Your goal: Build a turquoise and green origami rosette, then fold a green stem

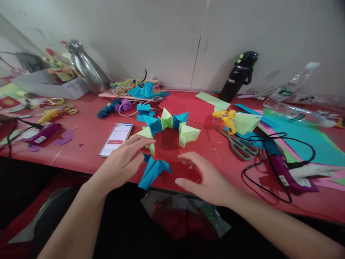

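Folded paper pieces in blue and light green form an arc on the red table. My left hand (125, 158) is over the arc's left end, fingers stretched across a light green folded piece (144, 133) and partly covering it; whether they touch it I cannot tell. Just below, a loose-looking blue folded piece (154, 173) lies at the table's front edge. My right hand (201, 176) hovers to its right, thumb and curved fingers apart, with nothing in it. Further round the arc are a green folded piece (166, 119), a blue one (180, 121) and another green one (188, 135).
A phone (116, 139) lies left of the arc. To the right are a yellow glue gun (228, 120), scissors (239, 145), a purple power strip (291, 176) with black cable, and coloured paper sheets (304, 135). A black bottle (237, 77) and a steel jug (87, 68) stand behind.
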Motion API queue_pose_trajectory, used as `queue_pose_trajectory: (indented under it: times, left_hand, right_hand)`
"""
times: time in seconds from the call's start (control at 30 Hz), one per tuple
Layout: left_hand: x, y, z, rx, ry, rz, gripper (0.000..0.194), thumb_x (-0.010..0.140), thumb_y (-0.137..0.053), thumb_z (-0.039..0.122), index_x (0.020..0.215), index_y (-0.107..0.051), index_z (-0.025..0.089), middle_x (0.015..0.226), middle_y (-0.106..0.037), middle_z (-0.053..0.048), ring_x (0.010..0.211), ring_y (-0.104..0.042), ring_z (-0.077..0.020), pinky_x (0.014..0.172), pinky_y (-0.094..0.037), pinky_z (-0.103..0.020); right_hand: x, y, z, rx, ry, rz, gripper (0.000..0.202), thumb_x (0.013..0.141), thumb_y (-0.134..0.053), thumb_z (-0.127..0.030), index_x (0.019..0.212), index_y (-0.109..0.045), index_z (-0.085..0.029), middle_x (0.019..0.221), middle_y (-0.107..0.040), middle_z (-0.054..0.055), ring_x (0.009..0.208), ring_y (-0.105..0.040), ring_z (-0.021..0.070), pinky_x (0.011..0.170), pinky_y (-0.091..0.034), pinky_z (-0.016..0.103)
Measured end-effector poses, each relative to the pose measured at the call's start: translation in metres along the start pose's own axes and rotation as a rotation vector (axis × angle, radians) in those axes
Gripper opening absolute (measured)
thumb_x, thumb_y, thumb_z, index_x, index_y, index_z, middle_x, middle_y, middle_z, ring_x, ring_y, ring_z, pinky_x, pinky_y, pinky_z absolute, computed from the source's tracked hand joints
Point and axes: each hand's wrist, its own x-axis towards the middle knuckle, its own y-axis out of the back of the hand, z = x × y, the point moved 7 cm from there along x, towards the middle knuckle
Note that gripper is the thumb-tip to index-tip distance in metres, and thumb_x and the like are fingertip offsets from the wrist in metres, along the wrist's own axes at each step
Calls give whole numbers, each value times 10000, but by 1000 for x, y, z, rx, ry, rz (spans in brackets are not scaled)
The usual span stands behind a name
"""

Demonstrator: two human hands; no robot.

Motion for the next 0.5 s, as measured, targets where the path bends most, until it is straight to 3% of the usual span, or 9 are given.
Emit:
queue_pose_trajectory:
  times: [0.1, 0.2, 0.33, 0.5]
  left_hand:
    - [2, -1, 3, 3, 5, 9, 401, 976, -336, 234, 1282, -595, 242, 1341, -575, -55, 1225, -560, -239, 1052, -444, -379]
    - [3, -1, 5, -11, 9, 26, 401, 982, -326, 246, 1265, -609, 230, 1321, -587, -54, 1201, -574, -231, 1023, -457, -360]
    - [4, -1, 6, -19, -3, 45, 366, 986, -340, 238, 1228, -614, 209, 1257, -609, -57, 1155, -583, -219, 994, -459, -347]
    - [4, 1, 2, 0, 35, 91, 307, 986, -363, 225, 1176, -603, 199, 1180, -631, -58, 1096, -594, -218, 962, -463, -352]
  right_hand:
    - [21, -26, -8, 71, -3, 6, 612, 804, -770, -486, 1332, -548, -269, 1342, -598, 75, 1227, -569, 246, 1041, -470, 415]
    - [40, -38, -10, 138, 64, 4, 479, 806, -786, -379, 1237, -613, -257, 1221, -647, 56, 1148, -599, 229, 995, -481, 394]
    - [49, -46, -10, 303, 109, -16, 104, 840, -714, -212, 900, -629, -211, 969, -661, 10, 924, -621, 168, 865, -491, 320]
    - [46, -44, -5, 392, 104, -103, 164, 799, -636, -103, 838, -522, -214, 838, -587, -36, 789, -562, 129, 755, -470, 265]
